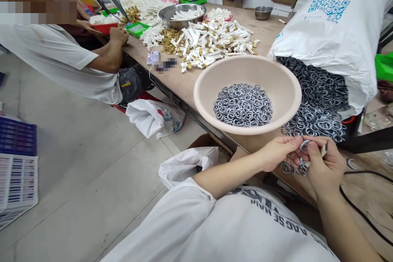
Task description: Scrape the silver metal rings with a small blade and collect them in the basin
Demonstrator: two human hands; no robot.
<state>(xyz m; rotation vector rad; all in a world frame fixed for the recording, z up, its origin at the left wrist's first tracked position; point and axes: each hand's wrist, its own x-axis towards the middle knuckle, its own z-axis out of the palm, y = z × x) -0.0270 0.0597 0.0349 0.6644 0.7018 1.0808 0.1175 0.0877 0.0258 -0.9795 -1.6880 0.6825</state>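
Left hand (278, 153), right hand (325, 170) touch 1 metal ring (305, 145)

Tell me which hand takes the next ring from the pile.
Left, probably: the left hand sits beside the loose rings, while the right hand is busy pinching a ring and a small pale stick.

Place: a small assembly workshop, where I'm working
Signs: my long workbench (270, 28), a bulging sack (325, 41) of metal rings (319, 94), heaped plastic parts (211, 43), a co-worker (61, 61)
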